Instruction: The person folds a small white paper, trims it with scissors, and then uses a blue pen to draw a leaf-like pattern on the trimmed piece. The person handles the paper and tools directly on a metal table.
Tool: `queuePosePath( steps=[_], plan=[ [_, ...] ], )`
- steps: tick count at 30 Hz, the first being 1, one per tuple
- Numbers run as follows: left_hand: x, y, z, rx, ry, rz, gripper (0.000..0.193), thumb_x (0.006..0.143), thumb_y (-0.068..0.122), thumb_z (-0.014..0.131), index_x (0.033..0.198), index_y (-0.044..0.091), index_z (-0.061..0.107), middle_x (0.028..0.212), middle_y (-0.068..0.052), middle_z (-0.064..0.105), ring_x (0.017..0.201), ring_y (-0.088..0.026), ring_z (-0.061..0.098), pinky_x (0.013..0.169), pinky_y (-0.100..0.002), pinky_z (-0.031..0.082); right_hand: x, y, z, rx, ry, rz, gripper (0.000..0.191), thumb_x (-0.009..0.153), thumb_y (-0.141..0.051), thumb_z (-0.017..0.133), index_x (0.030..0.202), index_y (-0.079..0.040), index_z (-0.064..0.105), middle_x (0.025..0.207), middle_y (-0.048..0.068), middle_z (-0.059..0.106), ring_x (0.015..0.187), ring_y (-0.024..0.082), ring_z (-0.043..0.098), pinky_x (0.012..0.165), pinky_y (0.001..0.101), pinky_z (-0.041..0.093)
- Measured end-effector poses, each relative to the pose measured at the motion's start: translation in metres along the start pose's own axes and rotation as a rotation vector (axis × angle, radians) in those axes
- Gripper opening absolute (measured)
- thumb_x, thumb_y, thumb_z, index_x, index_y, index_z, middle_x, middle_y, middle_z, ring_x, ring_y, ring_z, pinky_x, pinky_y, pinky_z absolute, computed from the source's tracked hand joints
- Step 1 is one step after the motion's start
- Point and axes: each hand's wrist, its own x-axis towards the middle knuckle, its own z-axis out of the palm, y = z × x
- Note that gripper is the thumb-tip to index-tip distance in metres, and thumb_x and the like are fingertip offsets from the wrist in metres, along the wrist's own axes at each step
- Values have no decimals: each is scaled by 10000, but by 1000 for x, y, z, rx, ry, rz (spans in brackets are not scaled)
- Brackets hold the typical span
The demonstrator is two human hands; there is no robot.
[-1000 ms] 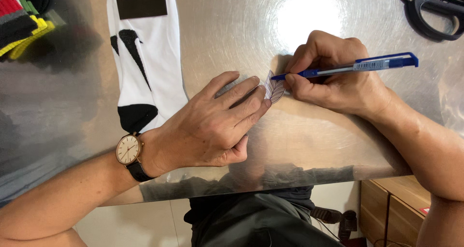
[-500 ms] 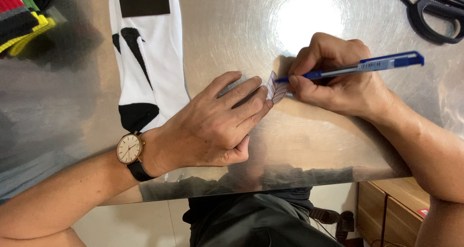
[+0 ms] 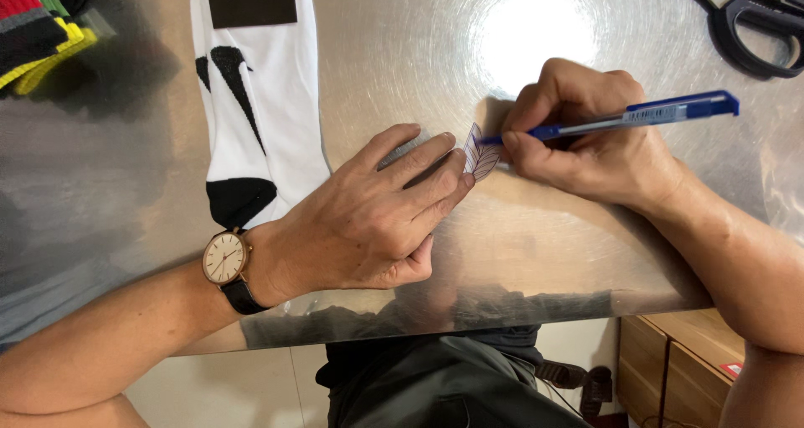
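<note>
My right hand (image 3: 590, 135) grips a blue pen (image 3: 636, 116), its tip on a small white lined label (image 3: 481, 153) lying on the shiny metal table (image 3: 402, 59). My left hand (image 3: 368, 214) lies flat beside it, the fingertips pressing down on the label's left edge. A watch with a pale dial and dark strap (image 3: 224, 258) is on my left wrist. Most of the label is hidden under my fingers.
A white sock with black patches (image 3: 255, 93) lies on the table just left of my left hand. Striped coloured socks (image 3: 38, 34) sit at the top left corner. Black-handled scissors (image 3: 745, 13) rest at the top right. A wooden cabinet (image 3: 678, 369) stands below the table edge.
The pen tip has shifted slightly along the label, and the right hand moved with it. The left hand stays pressed in place.
</note>
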Motion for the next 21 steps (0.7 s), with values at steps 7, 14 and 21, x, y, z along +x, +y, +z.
queuePosePath(
  steps=[7,14,21],
  plan=[
    [0,0,0,-3,3,-6,534,723,131,679,1187,-132,684,1234,-200,652,1232,-329,577,1122,-502,442,1,3,0,63,-26,-46,164,951,-56,716,892,-25,566,824,101,710,665,91,691,539,190,550],
    [1,1,-1,-15,8,-8,553,719,128,679,1202,-141,686,1236,-201,657,1233,-327,575,1119,-494,442,-1,-1,-1,60,-40,2,167,925,-59,715,860,-31,564,786,103,710,635,97,697,513,181,547],
    [1,1,-1,-12,2,-12,548,728,124,667,1215,-127,681,1246,-200,658,1244,-324,579,1125,-499,435,0,-4,-1,95,-40,30,198,930,-73,721,850,-35,544,768,99,706,619,101,682,500,192,533]
  ],
)
